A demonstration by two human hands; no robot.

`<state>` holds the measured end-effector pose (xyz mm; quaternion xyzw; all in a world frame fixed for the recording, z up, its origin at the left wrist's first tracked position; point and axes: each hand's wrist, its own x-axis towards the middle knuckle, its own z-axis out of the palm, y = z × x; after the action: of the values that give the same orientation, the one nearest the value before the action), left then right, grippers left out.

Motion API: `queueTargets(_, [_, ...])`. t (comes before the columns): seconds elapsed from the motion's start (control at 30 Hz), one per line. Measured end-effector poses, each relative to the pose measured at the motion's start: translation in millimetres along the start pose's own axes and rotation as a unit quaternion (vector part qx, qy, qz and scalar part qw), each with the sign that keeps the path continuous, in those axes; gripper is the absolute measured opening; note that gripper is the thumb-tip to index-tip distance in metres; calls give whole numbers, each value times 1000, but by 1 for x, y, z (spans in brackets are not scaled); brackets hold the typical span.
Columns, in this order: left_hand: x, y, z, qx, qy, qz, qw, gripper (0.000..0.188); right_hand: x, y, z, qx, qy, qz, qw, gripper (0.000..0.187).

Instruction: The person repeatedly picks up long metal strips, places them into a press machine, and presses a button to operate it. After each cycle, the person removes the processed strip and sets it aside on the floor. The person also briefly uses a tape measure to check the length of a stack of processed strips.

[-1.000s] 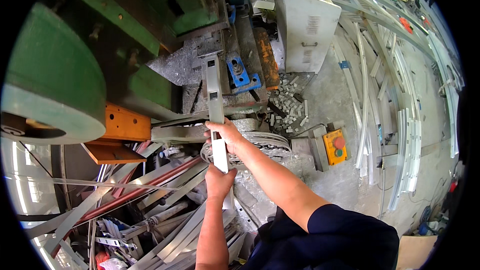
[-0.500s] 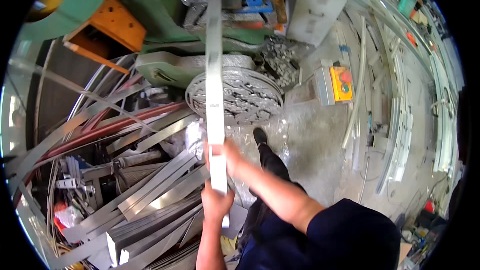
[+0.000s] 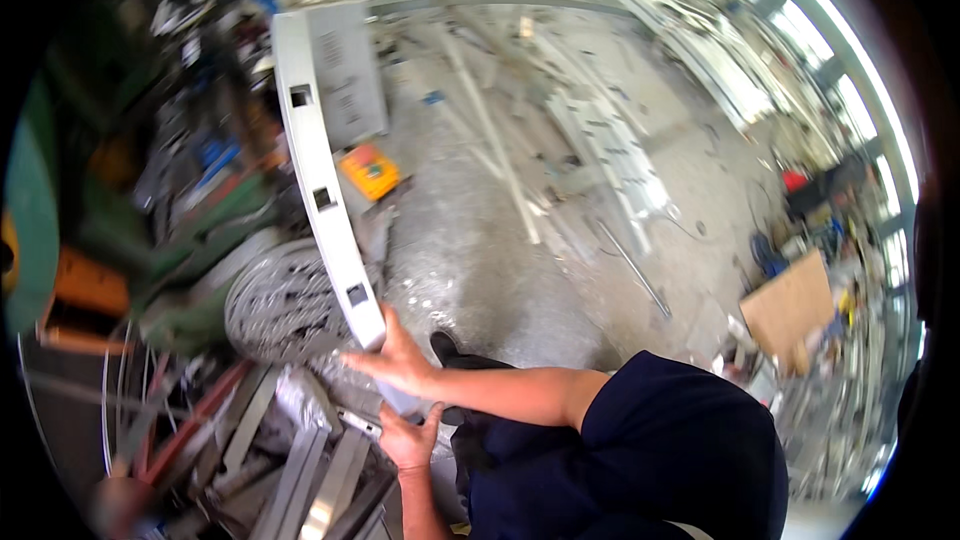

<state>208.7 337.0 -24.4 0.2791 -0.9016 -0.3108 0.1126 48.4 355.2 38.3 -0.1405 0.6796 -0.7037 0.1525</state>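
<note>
A long pale metal tube (image 3: pixel 322 165) with square cut-outs slants up and left from my hands. My right hand (image 3: pixel 403 358) grips it near its lower part, thumb along one side and fingers reaching across beneath. Closer to me, my left hand (image 3: pixel 408 440) holds the near end with thumb and fingers on either side; part of that end is hidden by the hands. Left of the tube, a round dish (image 3: pixel 285 300) full of grey metal scraps sits on the floor.
Green machinery (image 3: pixel 190 240) and an orange box (image 3: pixel 85 295) stand at the left. A yellow control box (image 3: pixel 368 171) lies close to the tube. Metal strips (image 3: pixel 325 480) are heaped lower left; long profiles (image 3: pixel 610 155) lie on the floor, and a brown board (image 3: pixel 788 308) leans at right.
The view has turned to the right, with the tube swinging away from the machine. Its face with square cut-outs now shows. Both hands stay on the tube.
</note>
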Motion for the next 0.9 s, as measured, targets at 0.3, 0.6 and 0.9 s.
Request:
queueTargets(0.3, [-14, 2, 111, -48, -299, -91, 949, 47, 84, 52, -415, -411, 301, 43, 859, 60])
queueTargets(0.6, [-85, 31, 145, 30, -451, -509, 733, 38, 162, 186, -720, -515, 352, 144, 768, 61])
queueTargets(0.9, [54, 194, 250, -178, -310, -508, 783, 30, 220, 262, -814, -557, 302, 194, 749, 72])
